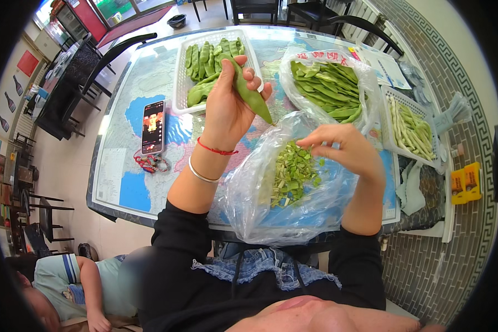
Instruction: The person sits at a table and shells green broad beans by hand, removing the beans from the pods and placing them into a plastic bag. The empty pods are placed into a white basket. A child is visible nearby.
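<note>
My left hand (234, 99) grips a broad flat green bean pod (251, 95), its pointed tip aimed down and right. Under that wrist lies the map-covered table (149, 87). Over a clear plastic bag (249, 199) hangs my right hand (340, 147), fingers loosely curled, with nothing visible between them. Chopped-looking green bean scraps (292, 178) lie in this bag. Behind my left hand, a white plastic basket (180, 101) holds flat pods in rows (203, 62). Beyond my right hand, another plastic bag (288, 79) with red print is full of flat green beans (328, 89).
A second white basket (388, 120) of pale long beans (413, 128) stands at the right. A lit smartphone (153, 126) with a braided cord (151, 163) lies at the left. Black chairs (255, 10) line the far side. Someone in a light shirt (95, 282) is at my lower left.
</note>
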`<state>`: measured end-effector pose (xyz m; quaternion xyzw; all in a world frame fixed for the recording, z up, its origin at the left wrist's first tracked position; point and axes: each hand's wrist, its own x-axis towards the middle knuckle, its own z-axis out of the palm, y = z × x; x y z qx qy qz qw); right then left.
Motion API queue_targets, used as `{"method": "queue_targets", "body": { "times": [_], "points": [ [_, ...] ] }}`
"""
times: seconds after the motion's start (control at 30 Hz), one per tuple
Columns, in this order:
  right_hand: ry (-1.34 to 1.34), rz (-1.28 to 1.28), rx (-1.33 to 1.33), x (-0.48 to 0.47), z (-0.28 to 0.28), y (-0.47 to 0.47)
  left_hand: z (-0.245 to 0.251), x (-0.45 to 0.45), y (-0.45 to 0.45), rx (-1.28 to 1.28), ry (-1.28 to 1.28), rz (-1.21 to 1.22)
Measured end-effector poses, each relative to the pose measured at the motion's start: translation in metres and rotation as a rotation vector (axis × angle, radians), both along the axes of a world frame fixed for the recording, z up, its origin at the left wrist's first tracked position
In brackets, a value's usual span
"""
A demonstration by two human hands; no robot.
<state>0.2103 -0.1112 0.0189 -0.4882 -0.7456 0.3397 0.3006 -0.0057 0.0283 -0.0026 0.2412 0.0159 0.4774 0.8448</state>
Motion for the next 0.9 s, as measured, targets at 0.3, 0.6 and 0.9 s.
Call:
{"method": "queue_targets", "body": {
  "times": [0.3, 0.6, 0.9],
  "points": [
    [0.062, -0.352, 0.216, -0.054, -0.018, 0.013, -0.008, 0.010, -0.010, -0.096, -0.140, -0.064],
    [0.424, -0.169, -0.081, -0.074, -0.038, 0.015, 0.007, 0.006, -0.030, 0.023, -0.056, -0.206],
    [-0.032, 0.009, 0.051, -0.049, -0.020, 0.011, 0.026, -0.007, -0.036, 0.582, 0.628, -0.129]
  ]
}}
